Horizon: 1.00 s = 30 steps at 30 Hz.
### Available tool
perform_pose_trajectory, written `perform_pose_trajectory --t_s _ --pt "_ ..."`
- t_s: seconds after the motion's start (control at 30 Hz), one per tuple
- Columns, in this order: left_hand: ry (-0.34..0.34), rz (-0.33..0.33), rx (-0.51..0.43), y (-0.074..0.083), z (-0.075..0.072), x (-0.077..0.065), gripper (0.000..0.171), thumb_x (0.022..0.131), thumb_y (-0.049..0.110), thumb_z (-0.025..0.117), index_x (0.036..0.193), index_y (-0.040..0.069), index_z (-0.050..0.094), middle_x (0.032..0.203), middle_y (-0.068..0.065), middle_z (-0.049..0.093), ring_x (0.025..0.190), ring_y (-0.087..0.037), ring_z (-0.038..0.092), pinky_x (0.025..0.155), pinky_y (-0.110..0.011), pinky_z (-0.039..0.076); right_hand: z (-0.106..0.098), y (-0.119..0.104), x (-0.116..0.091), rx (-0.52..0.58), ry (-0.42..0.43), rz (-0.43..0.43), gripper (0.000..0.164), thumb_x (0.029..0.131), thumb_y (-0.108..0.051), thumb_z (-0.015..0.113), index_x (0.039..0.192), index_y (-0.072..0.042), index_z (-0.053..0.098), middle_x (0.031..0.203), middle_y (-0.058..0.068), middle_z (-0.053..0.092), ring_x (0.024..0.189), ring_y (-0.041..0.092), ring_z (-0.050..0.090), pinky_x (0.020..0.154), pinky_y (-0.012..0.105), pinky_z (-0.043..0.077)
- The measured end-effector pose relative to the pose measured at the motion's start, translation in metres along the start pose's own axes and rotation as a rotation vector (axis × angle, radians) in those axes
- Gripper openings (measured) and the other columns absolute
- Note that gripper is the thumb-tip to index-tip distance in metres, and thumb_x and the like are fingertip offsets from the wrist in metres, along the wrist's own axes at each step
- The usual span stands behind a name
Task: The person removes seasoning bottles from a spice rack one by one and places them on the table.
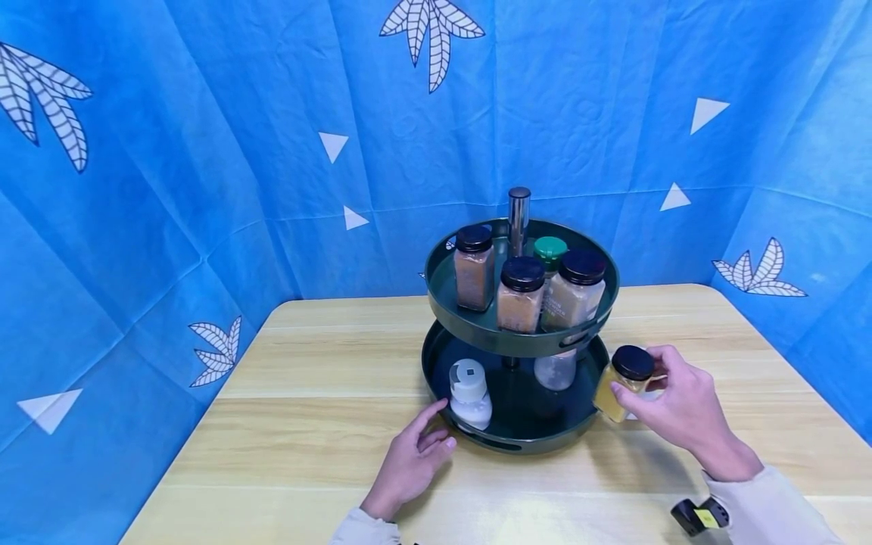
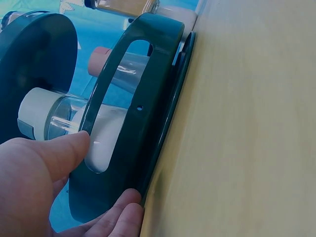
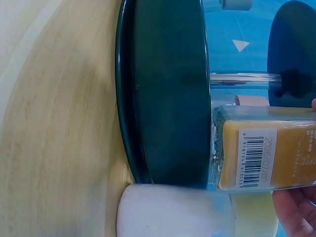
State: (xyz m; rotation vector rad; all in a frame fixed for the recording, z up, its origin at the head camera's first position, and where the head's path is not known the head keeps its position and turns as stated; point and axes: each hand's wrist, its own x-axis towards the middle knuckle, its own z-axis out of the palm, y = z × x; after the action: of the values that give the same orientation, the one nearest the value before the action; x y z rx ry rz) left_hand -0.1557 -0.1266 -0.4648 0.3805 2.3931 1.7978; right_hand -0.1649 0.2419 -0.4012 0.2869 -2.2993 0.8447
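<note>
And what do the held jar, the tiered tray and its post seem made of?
Jar: glossy, clear glass or rigid plastic; yellow shows through its walls. Tray: dark green, perhaps plastic or coated metal; its smooth sheen fits either. Post: probably polished or chromed metal, judging by its bright, mirror-like streaks.

The date 2026/07/07 and barcode number 6 978124 413553 are readable on a white label (image 3: pixel 256 158) stuck to a black-lidded jar with yellow contents (image 1: pixel 611 397), at the right side of the two-tier green stand (image 1: pixel 514 346). Pale print beside that label is too blurred to read, as is white lettering on a black-lidded bottle (image 1: pixel 571 300) on the stand's upper tier.
</note>
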Motion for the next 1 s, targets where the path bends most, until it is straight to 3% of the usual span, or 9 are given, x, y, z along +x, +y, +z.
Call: perform_pose_trajectory --t_s 0.33,0.53,0.73,1.0 --pt "-0.001 0.002 0.003 -0.0013 0.0001 -0.0002 0.058 0.09 0.019 0.065 0.142 0.029 0.04 0.152 -0.024 0.026 0.119 -0.032 0.053 0.097 -0.039 0.05 -0.0015 0.0027 -0.002 -0.011 0.015 -0.003 0.049 0.056 -0.009 0.085 0.093 0.002 0.055 0.073 0.014 0.066 0.061 0.008 0.057 0.049 0.01 0.05" --pt "0.004 -0.001 -0.007 -0.0017 0.0003 0.0003 0.06 0.09 0.018 0.065 0.143 0.028 0.038 0.152 -0.024 0.025 0.119 -0.033 0.053 0.097 -0.039 0.05 -0.0033 0.0028 -0.0022 -0.021 0.01 0.014 0.048 0.056 -0.01 0.085 0.092 0.001 0.055 0.072 0.013 0.065 0.061 0.01 0.057 0.048 0.018 0.052" --pt "0.001 -0.011 -0.007 -0.0044 0.0008 0.0023 0.061 0.09 0.016 0.064 0.143 0.028 0.037 0.152 -0.025 0.025 0.119 -0.033 0.053 0.096 -0.039 0.05 -0.0044 0.0051 -0.003 -0.025 0.028 0.006 0.048 0.054 -0.01 0.084 0.091 0.001 0.055 0.07 0.011 0.064 0.058 0.007 0.055 0.048 0.012 0.048" --pt "0.006 -0.014 -0.006 -0.0031 0.0004 0.0022 0.06 0.09 0.017 0.065 0.142 0.028 0.039 0.152 -0.025 0.026 0.119 -0.033 0.053 0.096 -0.039 0.05 -0.0044 0.0042 -0.003 -0.03 0.017 0.014 0.047 0.055 -0.009 0.083 0.091 0.002 0.054 0.07 0.012 0.063 0.056 0.016 0.058 0.045 0.03 0.053"
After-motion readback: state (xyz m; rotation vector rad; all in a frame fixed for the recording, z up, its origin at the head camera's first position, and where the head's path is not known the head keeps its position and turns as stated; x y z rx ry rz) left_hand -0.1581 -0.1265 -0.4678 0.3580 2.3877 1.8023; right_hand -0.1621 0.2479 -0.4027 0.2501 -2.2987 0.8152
